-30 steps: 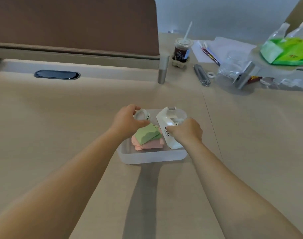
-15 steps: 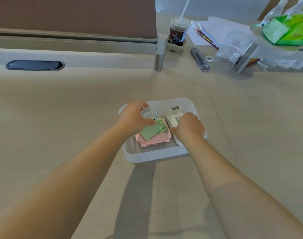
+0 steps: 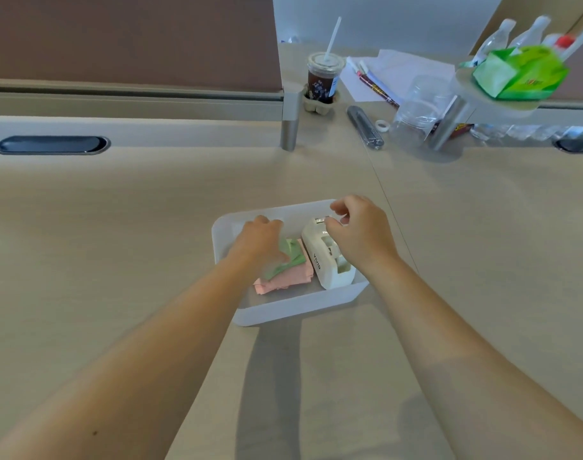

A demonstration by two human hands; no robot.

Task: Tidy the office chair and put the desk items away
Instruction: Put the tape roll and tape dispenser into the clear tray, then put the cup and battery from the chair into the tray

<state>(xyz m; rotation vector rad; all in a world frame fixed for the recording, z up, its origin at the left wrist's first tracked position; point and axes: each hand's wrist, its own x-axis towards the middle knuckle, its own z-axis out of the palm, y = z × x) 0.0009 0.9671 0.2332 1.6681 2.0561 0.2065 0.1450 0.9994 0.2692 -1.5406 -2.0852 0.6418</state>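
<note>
A translucent white tray (image 3: 293, 310) sits on the desk in front of me. Inside it lie pink notes (image 3: 283, 280) with green notes (image 3: 295, 255) on top, and a white tape dispenser (image 3: 323, 265) along the right side. My left hand (image 3: 260, 244) reaches down into the tray's left half with its fingers curled over the green notes; whatever is under the fingers is hidden. My right hand (image 3: 359, 234) hovers just over the dispenser's far end, fingers loosely bent and apart, gripping nothing.
At the back stand an iced drink cup (image 3: 323, 78), papers and pens (image 3: 383, 74), a dark tube (image 3: 363, 126), a clear plastic bottle (image 3: 416, 111) and a green pack (image 3: 519, 74) on a raised shelf. A brown divider (image 3: 130, 38) and a cable slot (image 3: 51, 145) are at left.
The dispenser now lies flat in the tray and my right hand has lifted off it. My left hand has moved down into the tray; the small tape roll it held is out of sight.
</note>
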